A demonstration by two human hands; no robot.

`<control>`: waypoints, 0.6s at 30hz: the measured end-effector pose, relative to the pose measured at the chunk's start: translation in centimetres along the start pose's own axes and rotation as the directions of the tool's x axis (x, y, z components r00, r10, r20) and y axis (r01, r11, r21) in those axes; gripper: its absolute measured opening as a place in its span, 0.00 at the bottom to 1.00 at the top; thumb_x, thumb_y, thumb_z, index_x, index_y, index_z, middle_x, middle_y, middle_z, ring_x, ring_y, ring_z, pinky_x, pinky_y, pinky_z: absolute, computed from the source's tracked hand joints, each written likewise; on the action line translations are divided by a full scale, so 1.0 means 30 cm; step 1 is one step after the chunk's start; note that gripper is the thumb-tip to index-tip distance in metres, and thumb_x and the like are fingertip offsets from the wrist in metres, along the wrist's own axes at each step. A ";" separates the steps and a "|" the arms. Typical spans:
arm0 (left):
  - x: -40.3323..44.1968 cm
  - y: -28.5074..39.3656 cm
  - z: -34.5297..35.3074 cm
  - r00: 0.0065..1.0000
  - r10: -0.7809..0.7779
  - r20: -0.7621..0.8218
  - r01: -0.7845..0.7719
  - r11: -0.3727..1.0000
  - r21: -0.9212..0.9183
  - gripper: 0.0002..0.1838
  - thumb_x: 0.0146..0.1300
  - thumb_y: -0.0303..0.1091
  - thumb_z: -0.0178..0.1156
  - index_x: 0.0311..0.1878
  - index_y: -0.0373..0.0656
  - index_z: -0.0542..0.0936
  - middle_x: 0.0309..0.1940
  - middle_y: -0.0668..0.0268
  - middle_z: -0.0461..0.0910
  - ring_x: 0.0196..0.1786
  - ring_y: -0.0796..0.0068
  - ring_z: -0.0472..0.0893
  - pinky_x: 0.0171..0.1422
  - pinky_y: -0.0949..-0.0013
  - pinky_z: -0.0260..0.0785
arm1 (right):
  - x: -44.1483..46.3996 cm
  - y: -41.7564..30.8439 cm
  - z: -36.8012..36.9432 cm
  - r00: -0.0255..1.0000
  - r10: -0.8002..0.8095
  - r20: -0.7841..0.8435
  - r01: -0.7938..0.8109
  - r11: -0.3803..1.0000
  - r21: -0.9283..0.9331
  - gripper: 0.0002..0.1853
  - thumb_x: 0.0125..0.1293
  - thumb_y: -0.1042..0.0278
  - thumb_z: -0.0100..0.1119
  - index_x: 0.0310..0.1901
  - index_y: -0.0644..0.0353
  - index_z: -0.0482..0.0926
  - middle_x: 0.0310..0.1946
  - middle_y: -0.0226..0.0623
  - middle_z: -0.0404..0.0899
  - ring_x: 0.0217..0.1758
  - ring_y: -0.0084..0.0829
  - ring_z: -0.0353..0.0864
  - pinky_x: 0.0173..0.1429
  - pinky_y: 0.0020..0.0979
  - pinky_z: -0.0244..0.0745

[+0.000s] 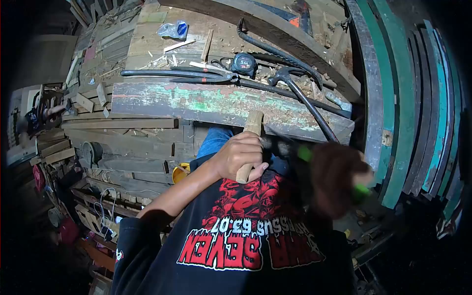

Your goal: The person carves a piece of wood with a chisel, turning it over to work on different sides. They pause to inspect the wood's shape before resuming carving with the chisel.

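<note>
My left hand [242,156] is closed around a short, rounded piece of wood [253,121], which stands up against the near edge of a board with peeling green paint [196,101]. My right hand [339,179], dark and smeared by motion, is wrapped around the green handle [361,191] of a tool. A dark, blurred part of that tool reaches toward the wood; its exact kind I cannot make out. Beyond the board lie a claw hammer [307,101], long-handled pincers [206,76], a tape measure [244,65] and a bent pry bar [275,49].
A thick timber beam [275,30] runs across the far side, with wood chips and a crumpled plastic bag [173,30] near it. Green-painted planks [393,98] stand stacked on the right. Another person [42,115] is at the far left. A yellow container [181,172] sits below my left forearm.
</note>
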State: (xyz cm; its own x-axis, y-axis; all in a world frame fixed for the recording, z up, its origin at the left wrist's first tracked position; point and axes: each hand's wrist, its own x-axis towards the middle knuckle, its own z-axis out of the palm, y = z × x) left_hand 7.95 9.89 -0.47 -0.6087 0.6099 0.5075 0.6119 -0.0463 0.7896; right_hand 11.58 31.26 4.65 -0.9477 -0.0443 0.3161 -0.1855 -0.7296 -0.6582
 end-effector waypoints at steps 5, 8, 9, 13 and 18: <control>-0.003 0.002 0.011 0.999 0.004 0.038 -0.004 1.000 0.011 0.15 0.51 0.24 0.73 0.21 0.43 0.74 0.22 0.64 0.73 0.31 0.60 0.78 0.48 0.57 0.76 | 0.039 0.052 0.036 0.998 0.043 -0.054 -0.060 0.927 -0.371 0.09 0.64 0.70 0.65 0.30 0.51 0.74 0.24 0.26 0.72 0.28 0.29 0.73 0.39 0.33 0.71; -0.006 0.011 0.009 1.000 -0.005 0.017 0.005 1.000 -0.001 0.15 0.51 0.24 0.74 0.21 0.43 0.74 0.22 0.64 0.73 0.31 0.60 0.77 0.46 0.57 0.74 | 0.113 -0.128 0.139 0.987 -0.159 -0.035 0.131 0.903 -0.409 0.14 0.67 0.71 0.64 0.26 0.50 0.70 0.18 0.23 0.68 0.21 0.26 0.70 0.32 0.32 0.67; -0.003 0.008 0.007 1.000 -0.006 0.008 0.006 1.000 -0.009 0.15 0.51 0.24 0.74 0.21 0.43 0.74 0.22 0.64 0.73 0.31 0.60 0.77 0.46 0.57 0.74 | 0.144 -0.189 0.146 0.971 -0.228 0.072 0.235 0.860 -0.453 0.16 0.70 0.70 0.63 0.25 0.50 0.68 0.16 0.23 0.66 0.19 0.25 0.68 0.29 0.32 0.64; -0.008 0.007 -0.006 0.996 -0.051 0.077 0.049 0.998 0.027 0.14 0.54 0.25 0.73 0.21 0.44 0.76 0.25 0.63 0.79 0.35 0.59 0.83 0.55 0.54 0.78 | 0.098 -0.085 0.101 0.973 -0.206 -0.104 0.173 0.950 -0.260 0.13 0.65 0.75 0.65 0.27 0.56 0.69 0.20 0.29 0.68 0.20 0.27 0.67 0.27 0.33 0.59; -0.006 0.015 0.009 0.998 -0.044 -0.041 0.045 0.999 0.004 0.14 0.52 0.26 0.76 0.25 0.44 0.75 0.26 0.64 0.77 0.36 0.59 0.80 0.51 0.56 0.73 | 0.095 -0.045 0.126 0.966 -0.213 -0.147 0.149 0.921 -0.361 0.17 0.62 0.75 0.69 0.25 0.57 0.67 0.20 0.32 0.69 0.18 0.28 0.64 0.27 0.32 0.58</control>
State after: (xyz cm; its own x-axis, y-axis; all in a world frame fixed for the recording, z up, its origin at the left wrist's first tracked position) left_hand 8.46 9.98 -0.29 -0.6555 0.5783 0.4856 0.5863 -0.0155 0.8100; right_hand 10.09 29.54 9.01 -0.9139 0.2131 0.3456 -0.4054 -0.4321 -0.8055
